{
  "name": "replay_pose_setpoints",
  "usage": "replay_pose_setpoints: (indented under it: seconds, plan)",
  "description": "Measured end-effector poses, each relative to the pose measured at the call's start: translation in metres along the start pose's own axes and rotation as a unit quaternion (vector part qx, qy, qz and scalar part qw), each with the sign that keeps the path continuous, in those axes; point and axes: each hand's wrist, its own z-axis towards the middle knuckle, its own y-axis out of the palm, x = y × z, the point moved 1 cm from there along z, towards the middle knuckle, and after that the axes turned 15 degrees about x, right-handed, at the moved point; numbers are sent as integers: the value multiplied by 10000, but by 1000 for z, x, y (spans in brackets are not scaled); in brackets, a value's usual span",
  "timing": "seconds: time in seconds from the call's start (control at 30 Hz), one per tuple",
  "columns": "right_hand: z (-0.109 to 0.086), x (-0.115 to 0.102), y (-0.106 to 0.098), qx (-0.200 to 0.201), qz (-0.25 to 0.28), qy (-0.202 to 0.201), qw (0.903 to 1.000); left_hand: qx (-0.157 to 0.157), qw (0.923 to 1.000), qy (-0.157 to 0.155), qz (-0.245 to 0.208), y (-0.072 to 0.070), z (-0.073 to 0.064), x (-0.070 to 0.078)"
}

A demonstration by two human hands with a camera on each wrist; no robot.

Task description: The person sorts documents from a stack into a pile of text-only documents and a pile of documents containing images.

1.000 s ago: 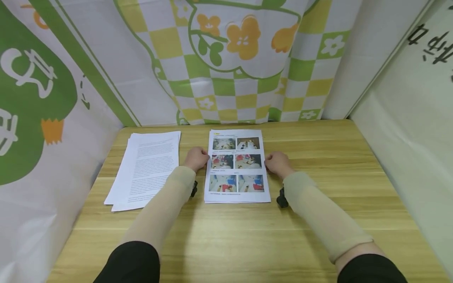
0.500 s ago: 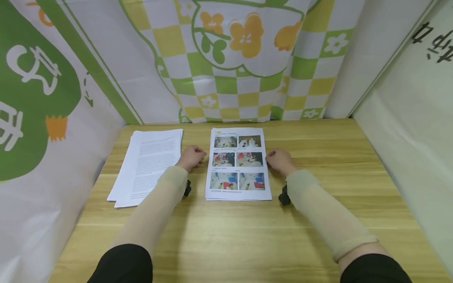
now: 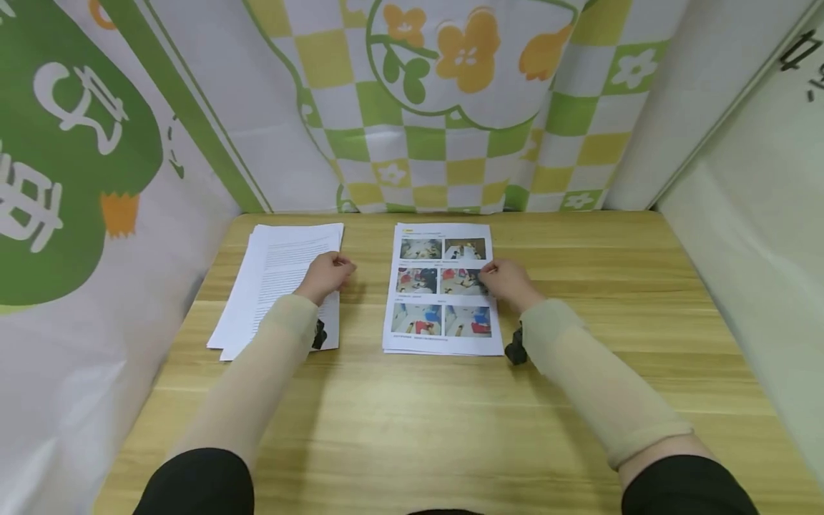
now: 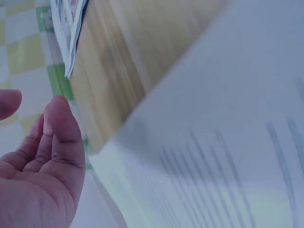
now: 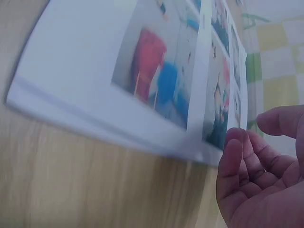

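Observation:
A stack of sheets printed with colour photos (image 3: 444,347) lies in the middle of the wooden table. My right hand (image 3: 510,282) hovers over its right edge. In the right wrist view the thumb (image 5: 280,118) stands apart from the loosely bent fingers (image 5: 232,161), and nothing is between them. To the left lies a pile of text-printed sheets (image 3: 283,261), its pages slightly offset. My left hand (image 3: 325,275) is above this pile's right edge, holding nothing. Its thumb and loosely bent fingers (image 4: 66,128) are apart in the left wrist view.
The wooden table (image 3: 412,422) carries both paper stacks, with bare wood between them. A patterned cloth (image 3: 444,164) hangs behind its far edge. Printed sheeting (image 3: 71,186) stands at the left and a pale sheet (image 3: 753,214) at the right.
My left hand has left the photo sheets' left edge and moved left over the text pile. The right hand has shifted from beside the right edge to slightly over it.

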Motion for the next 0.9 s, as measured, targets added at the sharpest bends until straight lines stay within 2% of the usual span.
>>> replay_pose_setpoints:
  seconds: [0.23,0.53,0.9]
  plan:
    - [-6,-19,11,-359,478,157,9981,347,9993,-82,-66,-31,2,-14]
    - [-17,-42,30,-869,1329,365,9866,602,9976,-328,-2,-68,-5,-34]
    - [-24,-56,51,-1205,1599,411,9789,1218,9907,-579,160,-106,-19,-62]
